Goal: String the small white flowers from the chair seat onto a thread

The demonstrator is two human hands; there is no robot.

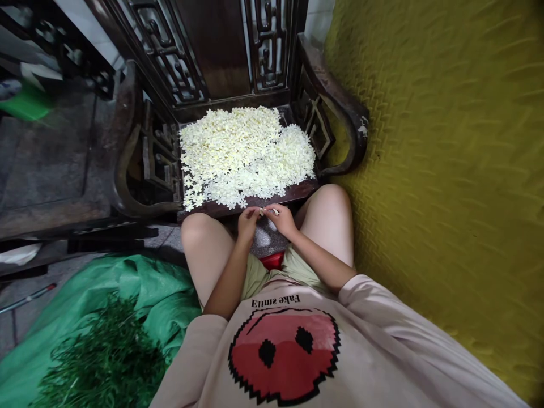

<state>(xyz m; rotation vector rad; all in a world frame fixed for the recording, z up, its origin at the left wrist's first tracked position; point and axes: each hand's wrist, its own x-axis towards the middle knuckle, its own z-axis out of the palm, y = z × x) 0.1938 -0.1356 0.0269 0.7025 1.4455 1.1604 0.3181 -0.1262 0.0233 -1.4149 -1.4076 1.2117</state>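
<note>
Left hand (249, 220) and right hand (280, 218): fingertips pinched together on a small pale piece (262, 212), just before the front edge of the chair (223, 51). Knees (331, 207) flank both. Green sheet (127, 272) bearing leaves (106, 351): chair's near left. Yellow surface (446, 141): chair's right. I see white flowers (242, 147) heaped on the chair's seat, beyond the hands.

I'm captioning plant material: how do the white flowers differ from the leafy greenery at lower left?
The white flowers look pale, the greenery dark green. The flowers cover much of the chair seat; the greenery lies amid green sheeting. The flowers show star shapes; the greenery, narrow leaves. Both are piled loose.
</note>
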